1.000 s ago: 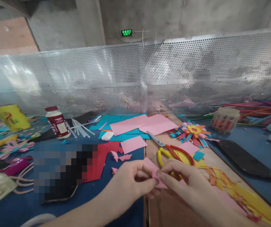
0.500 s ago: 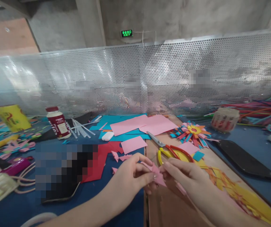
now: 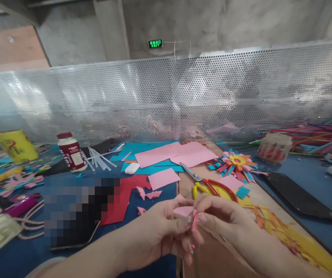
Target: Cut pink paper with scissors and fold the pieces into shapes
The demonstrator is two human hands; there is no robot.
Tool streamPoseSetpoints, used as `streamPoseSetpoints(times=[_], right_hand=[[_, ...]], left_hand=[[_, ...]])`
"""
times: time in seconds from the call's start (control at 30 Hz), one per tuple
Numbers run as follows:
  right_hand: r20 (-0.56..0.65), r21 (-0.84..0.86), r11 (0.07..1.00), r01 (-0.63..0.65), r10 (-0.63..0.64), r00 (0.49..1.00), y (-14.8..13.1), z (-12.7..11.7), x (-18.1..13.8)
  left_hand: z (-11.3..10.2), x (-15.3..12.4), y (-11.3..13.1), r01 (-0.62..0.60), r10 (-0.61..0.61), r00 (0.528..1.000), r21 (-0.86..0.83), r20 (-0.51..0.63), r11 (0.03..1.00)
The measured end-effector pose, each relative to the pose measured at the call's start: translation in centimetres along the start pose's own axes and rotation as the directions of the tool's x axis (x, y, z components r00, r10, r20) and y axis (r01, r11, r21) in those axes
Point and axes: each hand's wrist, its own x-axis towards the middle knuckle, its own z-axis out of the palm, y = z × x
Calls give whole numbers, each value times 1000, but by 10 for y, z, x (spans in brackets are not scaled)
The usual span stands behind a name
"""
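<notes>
Between my two hands is a small folded piece of pink paper [image 3: 183,211], partly hidden by fingers. My left hand [image 3: 166,224] pinches it from the left, thumb on top. From the right, my right hand [image 3: 221,216] grips its narrow folded end with thumb and forefinger. Just beyond my right hand lie scissors [image 3: 212,185] with red and yellow handles. Small folded pink paper pieces [image 3: 153,194] rest on the blue table to the left of my hands, near a pink paper rectangle [image 3: 164,178].
Pink sheets [image 3: 193,153] overlap blue paper [image 3: 116,156] at the back. A paper flower [image 3: 237,160] and a dark phone-like slab [image 3: 302,197] lie right. Left are a red-capped bottle [image 3: 72,153], a yellow can [image 3: 16,146], a glue gun [image 3: 21,204] and red paper [image 3: 119,204]. A perforated metal screen [image 3: 143,88] stands behind.
The pink paper has turned and its end is now squeezed into a narrow fold between my fingertips. My hands have come closer together and slightly lower.
</notes>
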Motion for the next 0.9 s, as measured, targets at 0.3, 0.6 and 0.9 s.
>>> streamPoseSetpoints(times=[0.3, 0.6, 0.9], right_hand=[[-207, -207, 967, -150, 107, 973, -4, -6, 4], [-135, -310, 942, -130, 92, 987, 6, -4, 4], [-129, -442, 890, -113, 61, 990, -1, -6, -1]], left_hand=[[1, 6, 2, -25, 85, 958, 219, -272, 976], [-4, 3, -2, -64, 207, 955, 535, -213, 842], [-3, 2, 6, -81, 351, 903, 706, -247, 704]])
